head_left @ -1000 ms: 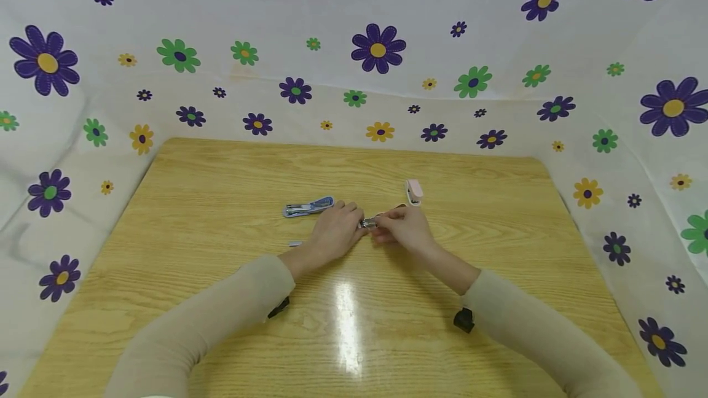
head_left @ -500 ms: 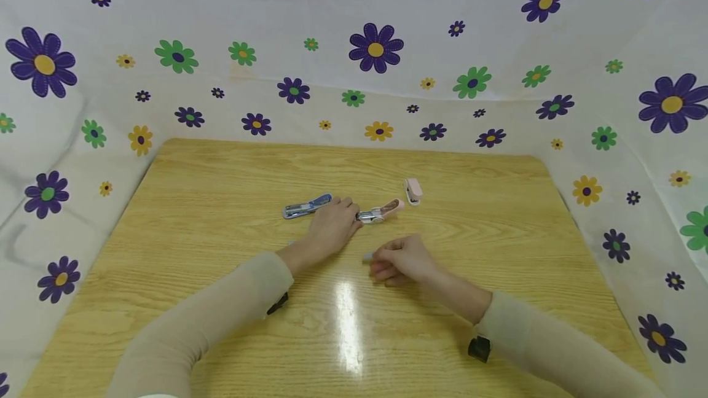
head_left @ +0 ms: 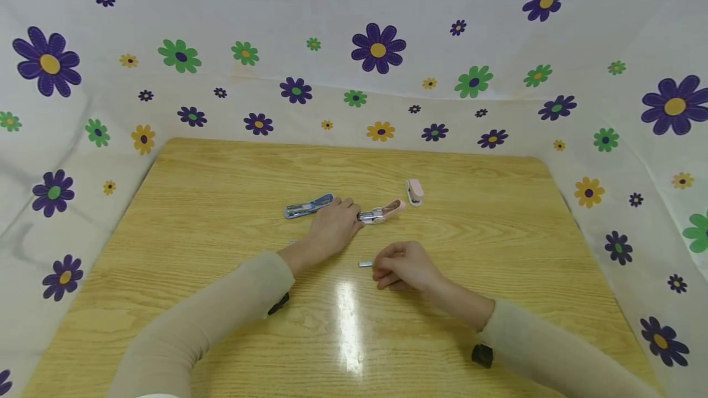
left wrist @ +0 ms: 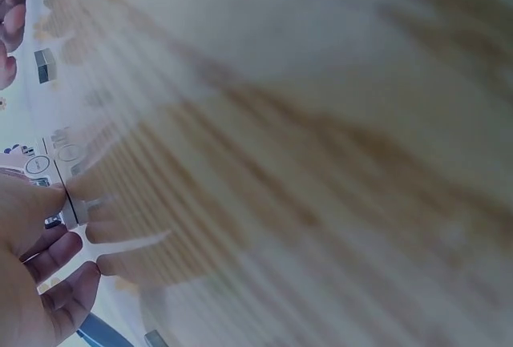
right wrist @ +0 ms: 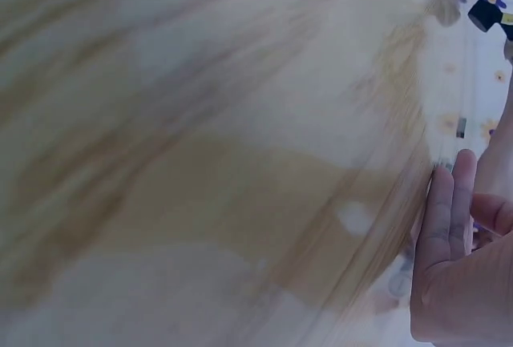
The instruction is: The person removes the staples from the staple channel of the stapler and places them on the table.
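Left hand [head_left: 332, 226]: On the far side of its own forearm, holding the left end of the pink stapler [head_left: 372, 217]. The grip is closed, thumb laid on the white base and fingers curled behind it.
Right hand [head_left: 408, 268]: Low over the bench [head_left: 232, 180], nearer the camera than the stapler. The grip is loose, fingers gently bent, nothing between them.
Pink stapler: Near the middle of the bench, its metal track bare and its pink arm slanting away to the right.
Strip [head_left: 365, 264]: A small silver piece lying on the bench between the hands, just left of the right fingertips. The left wrist view shows a narrow gap.
Blue stapler [head_left: 301, 207]: At the far left of the left hand, metal parts showing. Whether the knuckles touch it cannot be told.
Mini stapler [head_left: 413, 192]: Pink over white, beyond the pink stapler and a little to its right.
Bar [head_left: 292, 242]: A grey sliver just past the left wrist, mostly hidden by it.
Sleeves [head_left: 221, 306]: Pale beige on both arms, a black block [head_left: 482, 356] under each cuff.
Backdrop [head_left: 332, 11]: White, printed with purple, green and yellow flowers.
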A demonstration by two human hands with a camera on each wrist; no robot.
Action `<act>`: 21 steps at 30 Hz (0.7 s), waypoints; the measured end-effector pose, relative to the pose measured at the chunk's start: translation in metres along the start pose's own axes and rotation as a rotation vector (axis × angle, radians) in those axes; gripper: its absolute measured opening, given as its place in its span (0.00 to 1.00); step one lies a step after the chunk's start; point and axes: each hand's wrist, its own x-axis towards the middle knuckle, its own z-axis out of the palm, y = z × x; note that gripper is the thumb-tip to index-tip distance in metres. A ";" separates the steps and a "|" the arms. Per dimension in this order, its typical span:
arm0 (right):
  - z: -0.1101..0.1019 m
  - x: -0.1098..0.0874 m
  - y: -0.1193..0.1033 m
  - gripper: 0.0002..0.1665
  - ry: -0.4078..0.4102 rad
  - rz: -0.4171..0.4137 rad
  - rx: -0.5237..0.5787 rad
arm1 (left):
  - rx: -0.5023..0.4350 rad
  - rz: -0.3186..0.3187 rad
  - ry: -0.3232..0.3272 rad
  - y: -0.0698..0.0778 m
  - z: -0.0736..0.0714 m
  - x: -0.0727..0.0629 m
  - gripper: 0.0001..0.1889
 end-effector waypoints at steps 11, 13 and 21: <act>-0.048 0.007 0.003 0.16 0.118 -0.251 -0.080 | -0.017 -0.005 -0.001 0.000 0.001 0.001 0.17; -0.059 0.011 0.003 0.14 0.154 -0.306 -0.081 | -0.018 -0.010 0.001 -0.001 0.002 0.001 0.17; -0.103 0.030 0.004 0.12 0.251 -0.529 -0.225 | -0.037 -0.007 0.015 -0.002 0.004 0.002 0.17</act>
